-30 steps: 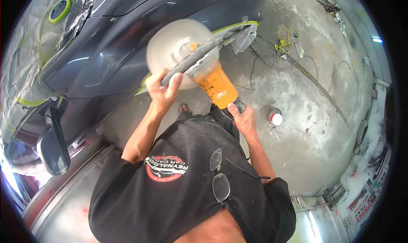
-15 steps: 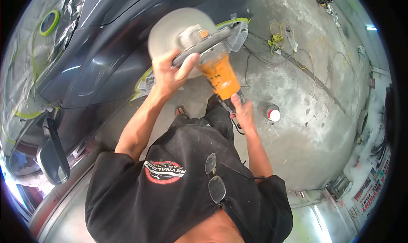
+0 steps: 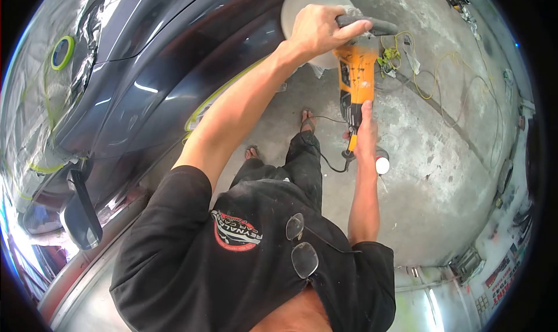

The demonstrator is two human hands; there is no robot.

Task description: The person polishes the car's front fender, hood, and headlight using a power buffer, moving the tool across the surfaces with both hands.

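I hold a yellow power polisher [image 3: 356, 79] with both hands. My left hand [image 3: 317, 27] is closed around its dark front loop handle at the top of the view. My right hand [image 3: 365, 135] grips the rear grip of the tool, near where the black cord leaves it. The polisher's round white pad [image 3: 308, 4] rests against the dark glossy car body [image 3: 174, 70], close to the lower edge of the panel. My left arm is stretched far forward.
Green masking tape and plastic sheeting cover parts of the car; a tape roll [image 3: 62, 52] lies on the sheeting. A side mirror [image 3: 81, 216] juts out at lower left. A red-and-white can [image 3: 381, 163] and yellow cords [image 3: 418, 70] lie on the concrete floor.
Both arms have stretched forward and to the right, carrying the polisher along the car toward the top of the view. The tool has turned from slanted to nearly upright in the picture.
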